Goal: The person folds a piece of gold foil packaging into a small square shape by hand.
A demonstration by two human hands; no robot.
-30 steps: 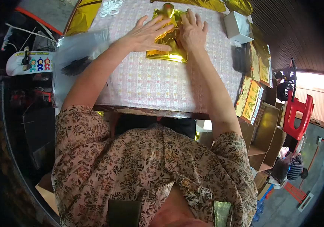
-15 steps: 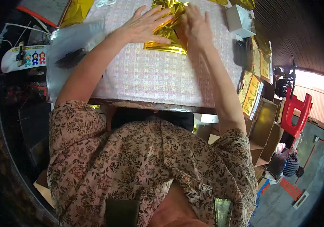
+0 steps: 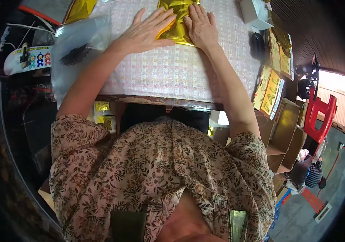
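Note:
A shiny gold foil piece [image 3: 181,25] lies at the far middle of the table, on a pale checked cloth [image 3: 160,74]. My left hand [image 3: 147,33] lies flat with its fingers spread, the fingertips on the foil's left edge. On the foil's right side rests my right hand [image 3: 202,29], palm down, its fingers stretched out. Neither hand grips anything. The foil's far end runs out of view at the top.
Clear plastic sheets [image 3: 69,60] lie on the table's left side. At the right are a white box [image 3: 255,15], a black object [image 3: 257,43] and cardboard boxes [image 3: 283,133]. A red stool [image 3: 319,115] stands beyond, near a person [image 3: 314,173].
My right hand has come down onto the foil, which now looks flatter. My left hand is still spread at its left edge. The view has shifted slightly.

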